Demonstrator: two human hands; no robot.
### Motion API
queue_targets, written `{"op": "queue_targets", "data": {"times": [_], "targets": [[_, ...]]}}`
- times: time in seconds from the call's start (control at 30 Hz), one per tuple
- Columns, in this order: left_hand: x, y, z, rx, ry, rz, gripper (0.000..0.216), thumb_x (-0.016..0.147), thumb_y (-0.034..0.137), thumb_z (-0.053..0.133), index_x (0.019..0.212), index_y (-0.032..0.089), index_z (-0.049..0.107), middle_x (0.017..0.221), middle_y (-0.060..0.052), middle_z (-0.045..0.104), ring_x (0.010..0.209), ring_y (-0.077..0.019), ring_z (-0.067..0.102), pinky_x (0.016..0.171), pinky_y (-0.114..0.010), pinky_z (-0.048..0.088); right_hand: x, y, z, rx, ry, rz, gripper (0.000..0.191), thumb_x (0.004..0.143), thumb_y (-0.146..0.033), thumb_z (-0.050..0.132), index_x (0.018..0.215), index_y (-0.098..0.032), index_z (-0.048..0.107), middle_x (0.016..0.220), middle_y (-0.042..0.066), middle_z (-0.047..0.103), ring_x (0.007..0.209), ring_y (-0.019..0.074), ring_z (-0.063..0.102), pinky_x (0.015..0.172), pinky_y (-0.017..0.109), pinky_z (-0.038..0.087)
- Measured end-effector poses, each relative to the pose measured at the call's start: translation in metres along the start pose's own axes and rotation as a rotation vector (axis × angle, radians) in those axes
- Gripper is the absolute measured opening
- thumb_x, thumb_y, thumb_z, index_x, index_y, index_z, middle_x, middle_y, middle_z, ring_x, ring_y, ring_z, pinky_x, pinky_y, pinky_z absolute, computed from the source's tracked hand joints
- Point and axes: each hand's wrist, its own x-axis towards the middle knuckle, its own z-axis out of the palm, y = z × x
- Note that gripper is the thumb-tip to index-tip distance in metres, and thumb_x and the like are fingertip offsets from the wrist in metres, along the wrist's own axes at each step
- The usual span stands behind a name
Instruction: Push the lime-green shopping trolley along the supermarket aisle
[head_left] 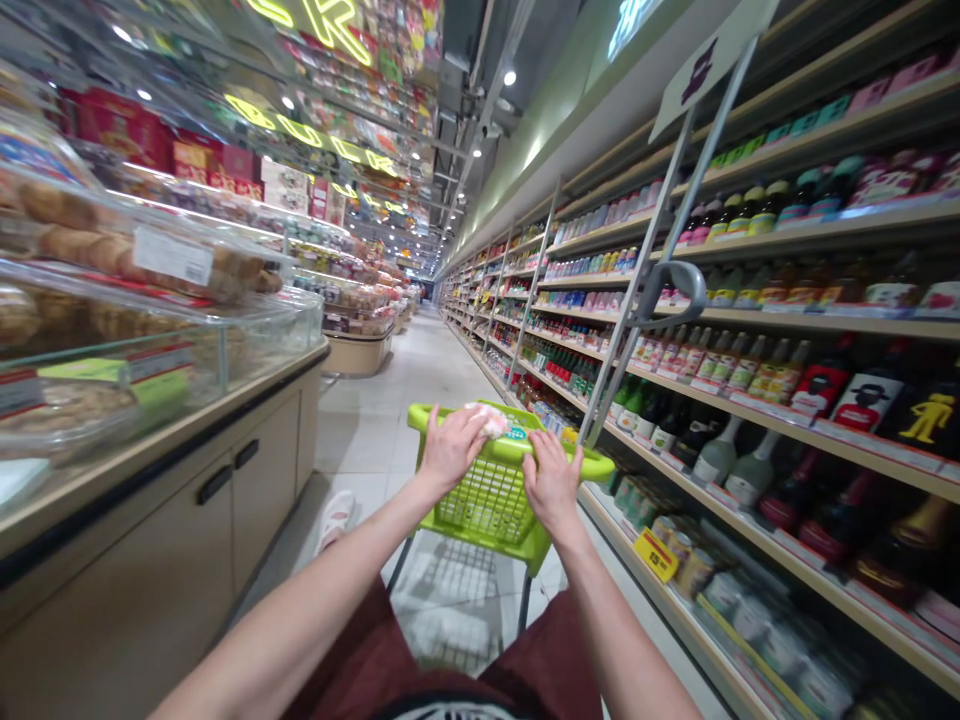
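A lime-green shopping cart with a slotted plastic basket is right in front of me. My left hand curls over the left part of its handle, the fingers bent. Beneath those fingertips, against the handle, is a crumpled white and pink soft thing; its kind is unclear. My right hand grips the right half of the handle, fingers over the top and thumb toward the middle. A small blue-green label shows on the handle between the hands. The inside of the basket is mostly hidden.
Tall shelves packed with bottles and cans line the right side, with a metal ladder leaning against them. On the left runs a wooden counter with clear food cases. A tiled aisle stretches ahead between them.
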Motion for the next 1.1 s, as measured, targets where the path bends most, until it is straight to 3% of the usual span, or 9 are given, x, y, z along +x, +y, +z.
{"op": "queue_targets", "data": {"times": [0.1,0.23,0.3,0.47,0.57,0.73,0.97,1.03,1.1], "targets": [[-0.005,-0.02,-0.002,0.016,-0.017,-0.01,0.03,0.083,0.03,0.041,0.111,0.028,0.049,0.119,-0.003,0.054,0.102,-0.0196,0.052,0.1,-0.051,0.013,0.0,0.003,0.001,-0.007,-0.006,-0.015,0.033,0.083,-0.023,0.038,0.113,-0.02,0.05,0.118,0.008,0.054,0.115,0.0223,0.041,0.098,0.054,0.009],[-0.009,-0.041,-0.007,0.06,0.014,-0.154,0.03,0.083,0.03,0.04,0.111,0.027,0.051,0.118,-0.005,0.055,0.104,-0.0204,0.051,0.1,-0.051,0.013,0.001,0.001,0.005,0.005,-0.015,-0.003,0.033,0.084,-0.024,0.038,0.114,-0.02,0.05,0.12,0.008,0.053,0.116,0.0227,0.04,0.099,0.053,0.008],[-0.008,-0.032,-0.005,0.056,0.008,-0.146,0.031,0.083,0.029,0.04,0.112,0.027,0.05,0.12,-0.005,0.053,0.106,-0.0203,0.049,0.1,-0.05,0.014,0.003,-0.002,0.008,0.015,-0.009,0.004,0.032,0.084,-0.024,0.037,0.113,-0.02,0.05,0.119,0.008,0.053,0.116,0.0232,0.04,0.099,0.053,0.008],[-0.005,0.01,0.006,-0.002,-0.041,0.048,0.031,0.083,0.031,0.042,0.111,0.028,0.051,0.12,-0.004,0.052,0.11,-0.0195,0.046,0.103,-0.049,0.01,0.004,-0.001,0.009,0.031,-0.011,-0.002,0.033,0.082,-0.023,0.038,0.113,-0.019,0.05,0.119,0.008,0.053,0.116,0.023,0.04,0.099,0.052,0.008],[-0.006,0.007,0.003,-0.006,-0.067,0.088,0.031,0.083,0.03,0.042,0.113,0.028,0.05,0.12,-0.004,0.053,0.111,-0.0195,0.046,0.102,-0.05,0.008,0.001,0.008,0.004,0.011,0.006,0.019,0.035,0.081,-0.023,0.038,0.114,-0.018,0.049,0.121,0.008,0.051,0.117,0.0233,0.038,0.099,0.053,0.006],[-0.003,-0.009,-0.002,0.021,-0.041,-0.053,0.031,0.084,0.029,0.04,0.112,0.026,0.049,0.122,-0.005,0.051,0.106,-0.02,0.05,0.1,-0.052,0.013,-0.007,0.027,-0.001,-0.024,0.065,0.108,0.036,0.08,-0.025,0.038,0.113,-0.017,0.05,0.121,0.009,0.051,0.118,0.0235,0.037,0.098,0.054,0.006],[0.022,0.06,0.015,-0.043,-0.13,0.233,0.027,0.083,0.032,0.042,0.108,0.027,0.052,0.12,-0.005,0.053,0.11,-0.0206,0.046,0.1,-0.052,0.013,-0.009,0.032,0.0,0.027,0.094,0.094,0.036,0.08,-0.019,0.034,0.111,-0.019,0.052,0.117,0.007,0.054,0.116,0.0214,0.04,0.099,0.052,0.008],[0.025,0.069,0.017,-0.046,-0.144,0.267,0.027,0.084,0.032,0.04,0.108,0.028,0.052,0.12,-0.005,0.053,0.111,-0.0207,0.046,0.1,-0.053,0.012,-0.01,0.035,-0.002,0.04,0.109,0.101,0.038,0.08,-0.017,0.032,0.112,-0.018,0.052,0.118,0.007,0.054,0.117,0.0206,0.04,0.099,0.051,0.011],[0.025,0.064,0.015,-0.038,-0.156,0.257,0.028,0.084,0.032,0.04,0.11,0.028,0.05,0.121,-0.005,0.052,0.109,-0.0207,0.047,0.1,-0.054,0.011,-0.012,0.039,-0.005,0.049,0.12,0.113,0.039,0.079,-0.015,0.032,0.113,-0.017,0.051,0.12,0.007,0.053,0.117,0.0201,0.04,0.099,0.049,0.012]]}}
